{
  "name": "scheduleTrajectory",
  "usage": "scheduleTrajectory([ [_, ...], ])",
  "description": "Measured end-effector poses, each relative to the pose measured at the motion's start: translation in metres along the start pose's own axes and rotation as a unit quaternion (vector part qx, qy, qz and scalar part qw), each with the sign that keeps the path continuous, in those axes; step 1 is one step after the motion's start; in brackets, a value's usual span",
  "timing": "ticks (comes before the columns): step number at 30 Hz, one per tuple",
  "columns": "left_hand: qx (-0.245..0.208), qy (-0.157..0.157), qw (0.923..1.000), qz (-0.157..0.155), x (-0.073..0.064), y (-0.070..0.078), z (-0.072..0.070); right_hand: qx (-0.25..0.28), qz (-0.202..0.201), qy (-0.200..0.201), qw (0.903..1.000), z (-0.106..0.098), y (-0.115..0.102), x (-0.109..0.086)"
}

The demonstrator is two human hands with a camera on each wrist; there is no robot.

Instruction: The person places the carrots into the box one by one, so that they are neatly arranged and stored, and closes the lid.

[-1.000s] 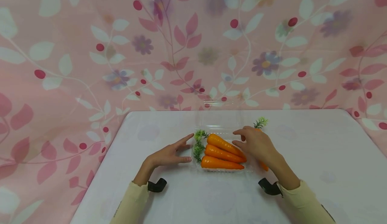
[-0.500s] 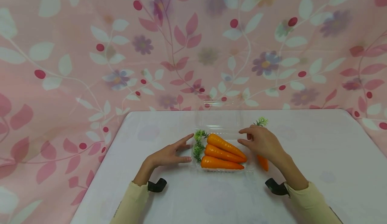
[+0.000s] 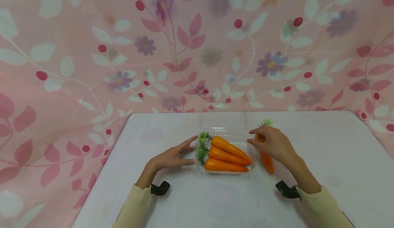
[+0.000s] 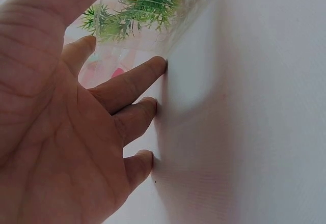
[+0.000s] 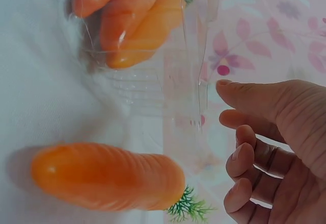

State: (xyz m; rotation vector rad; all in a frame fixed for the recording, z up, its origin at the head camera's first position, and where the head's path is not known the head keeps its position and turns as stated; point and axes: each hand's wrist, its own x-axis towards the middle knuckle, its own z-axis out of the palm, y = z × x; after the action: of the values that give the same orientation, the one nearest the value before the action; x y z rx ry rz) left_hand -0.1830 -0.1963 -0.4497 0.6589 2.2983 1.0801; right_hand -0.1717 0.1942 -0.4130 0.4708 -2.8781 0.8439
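Three orange carrots with green leafy tops lie side by side in a clear plastic box: the rear carrot, the middle carrot and the front carrot. At the box's left side is my left hand, fingers spread; several fingertips rest on the table in the left wrist view. Whether thumb or index touches the box, I cannot tell. A loose carrot lies right of the box. Over its leafy end hovers my right hand, fingers loosely bent, holding nothing; the right wrist view shows a gap between this hand and the carrot.
The box's transparent lid stands open at the back, towards the table's far edge. A white cloth covers the table. Behind it hangs a pink floral curtain. Both wrists carry black camera mounts.
My right hand has moved right, away from the box and across the loose carrot, more of which now shows. The left hand and the carrots in the box have stayed in place.
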Motion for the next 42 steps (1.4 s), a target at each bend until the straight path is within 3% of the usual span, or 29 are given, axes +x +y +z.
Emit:
scheduleTrajectory([
  [24, 0.005, 0.002, 0.9999, -0.009, -0.001, 0.002, 0.0, 0.021, 0.097, 0.0, 0.995, -0.005, 0.021, -0.009],
  [42, 0.009, 0.002, 0.9999, -0.013, 0.0, 0.0, -0.001, -0.029, 0.147, 0.002, 0.9887, -0.001, 0.029, -0.016],
])
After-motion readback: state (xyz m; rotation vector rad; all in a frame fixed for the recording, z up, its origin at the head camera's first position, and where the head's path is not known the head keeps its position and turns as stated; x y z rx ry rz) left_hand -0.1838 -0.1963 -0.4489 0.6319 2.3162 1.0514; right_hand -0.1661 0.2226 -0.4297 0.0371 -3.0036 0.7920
